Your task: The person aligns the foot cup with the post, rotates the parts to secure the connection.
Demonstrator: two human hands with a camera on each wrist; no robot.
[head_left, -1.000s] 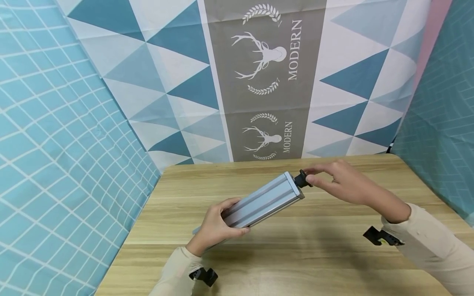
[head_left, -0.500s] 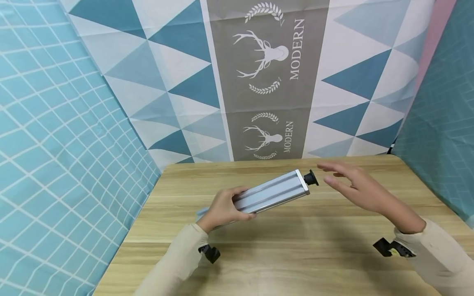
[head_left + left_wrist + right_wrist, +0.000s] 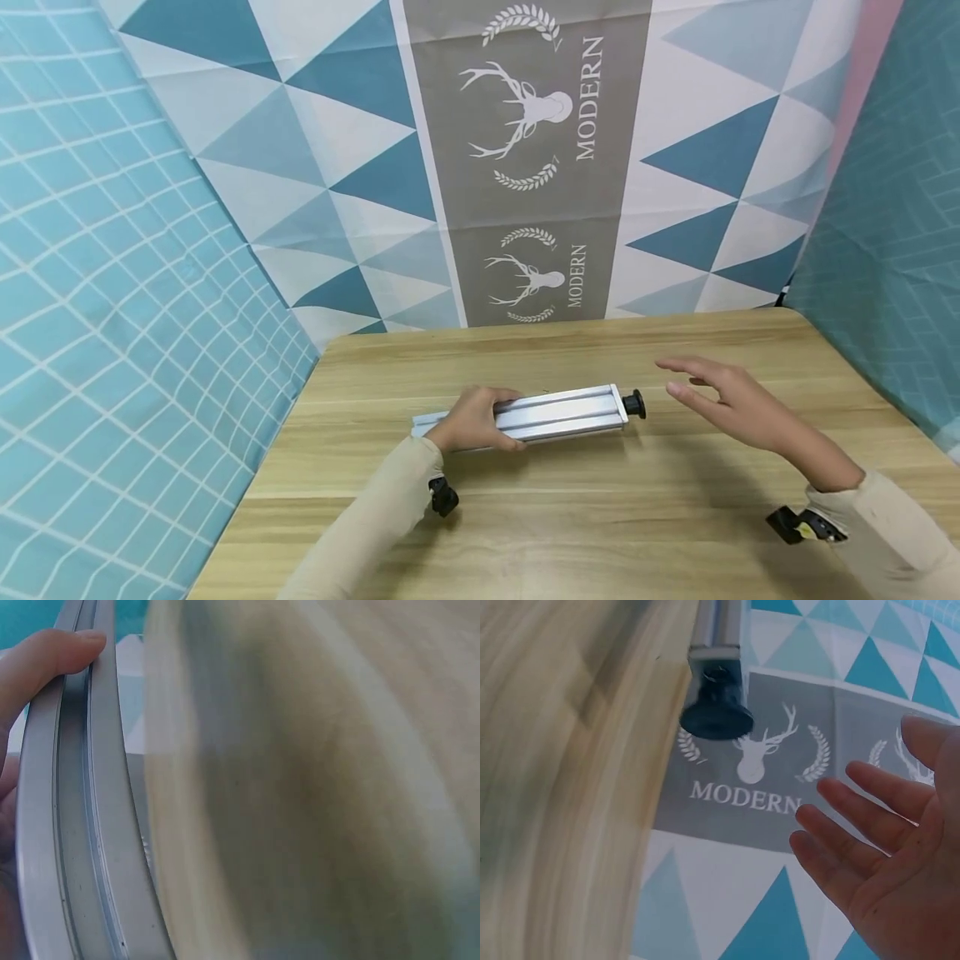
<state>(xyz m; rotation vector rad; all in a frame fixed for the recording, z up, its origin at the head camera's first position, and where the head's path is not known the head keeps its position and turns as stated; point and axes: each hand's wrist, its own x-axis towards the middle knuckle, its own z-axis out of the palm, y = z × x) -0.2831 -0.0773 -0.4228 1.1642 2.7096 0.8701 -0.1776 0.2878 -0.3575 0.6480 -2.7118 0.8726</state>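
My left hand point(image 3: 474, 419) grips a long silver aluminium profile point(image 3: 566, 414) with grooves along its length. The fingers go over its far side and the thumb lies along the near side. In the left wrist view the thumb point(image 3: 64, 654) presses on the grooved profile point(image 3: 112, 795). A black round-flanged foot point(image 3: 634, 405) sticks out of the profile's right end. Just right of it, my right hand point(image 3: 735, 407) hovers with fingers extended, touching nothing. The right wrist view shows a gap between that hand point(image 3: 896, 832) and the black foot point(image 3: 716, 718).
A wood-grain table point(image 3: 555, 517) lies beneath both hands. Patterned cloth point(image 3: 540, 167) hangs behind it, with a blue gridded cloth point(image 3: 112, 317) on the left and a teal one point(image 3: 885, 250) on the right. A black mount sits on each wrist.
My right hand has let go of the black foot and drawn back to the right. My left hand has lowered the profile toward the table and turned it closer to level.
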